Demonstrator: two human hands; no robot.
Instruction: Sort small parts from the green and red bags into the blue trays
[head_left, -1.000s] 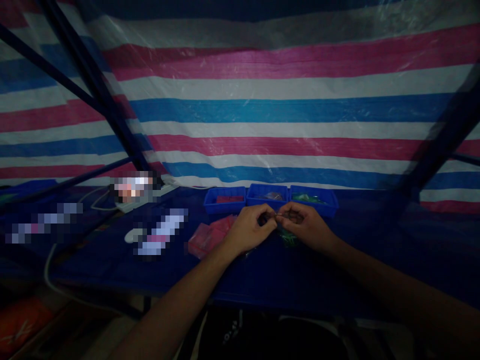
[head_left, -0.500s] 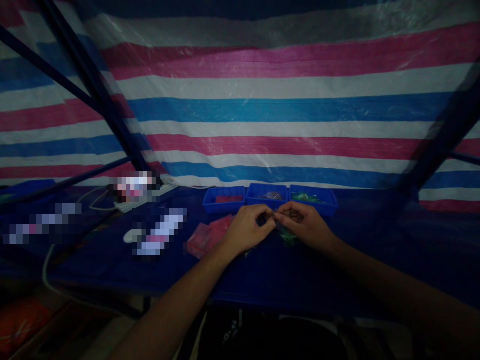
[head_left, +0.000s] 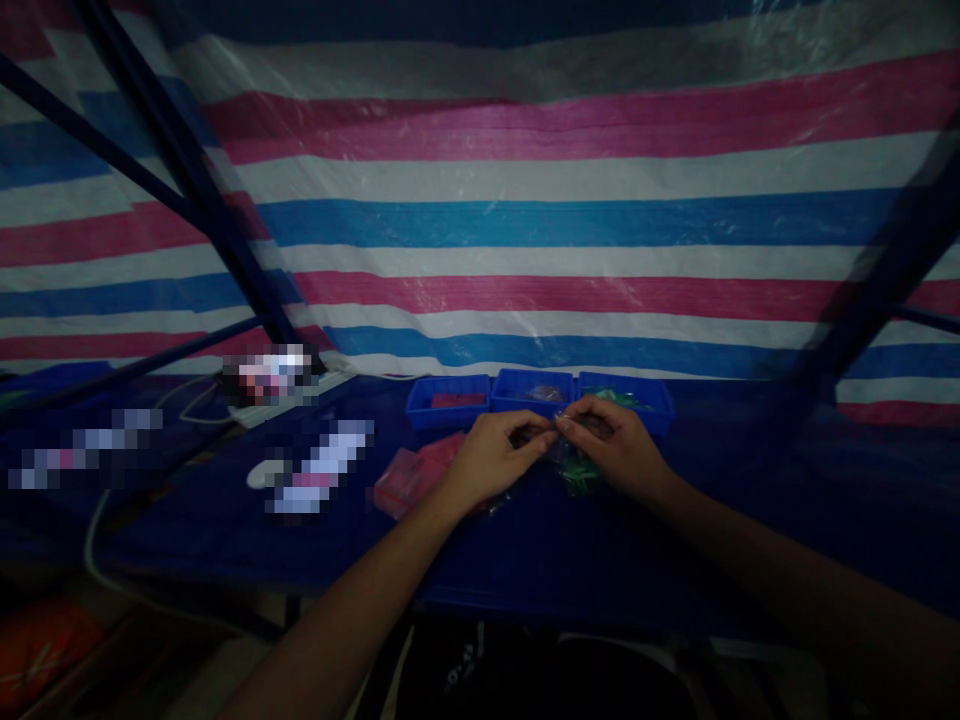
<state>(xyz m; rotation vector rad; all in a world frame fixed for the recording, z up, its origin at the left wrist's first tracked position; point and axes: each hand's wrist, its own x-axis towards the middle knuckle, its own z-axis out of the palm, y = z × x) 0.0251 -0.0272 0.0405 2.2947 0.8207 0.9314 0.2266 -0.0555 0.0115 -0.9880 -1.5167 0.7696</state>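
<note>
My left hand (head_left: 510, 450) and my right hand (head_left: 611, 440) meet above the table, fingertips nearly touching. Both are closed in a pinch at the top edge of a small clear plastic bag (head_left: 561, 422), of which only a bit shows between the fingers. Just below my right fingers, green pieces (head_left: 579, 475) show through clear plastic; whether this is part of the same bag I cannot tell. Pink packets (head_left: 409, 480) lie on the table left of my left hand, partly covered by its wrist. Another bit of clear plastic (head_left: 499, 503) lies under that wrist.
Behind my hands stand three blue trays: one with pink pieces (head_left: 420, 408), one with clear packets (head_left: 506, 400), one with green packets (head_left: 664, 408). To the left are a white round object (head_left: 266, 473), a power strip (head_left: 330, 383) and cables on the blue table (head_left: 465, 575).
My fingertips have shifted slightly, and a bit of clear plastic now shows between them. The green pieces below are more exposed. Trays and pink packets are unmoved.
</note>
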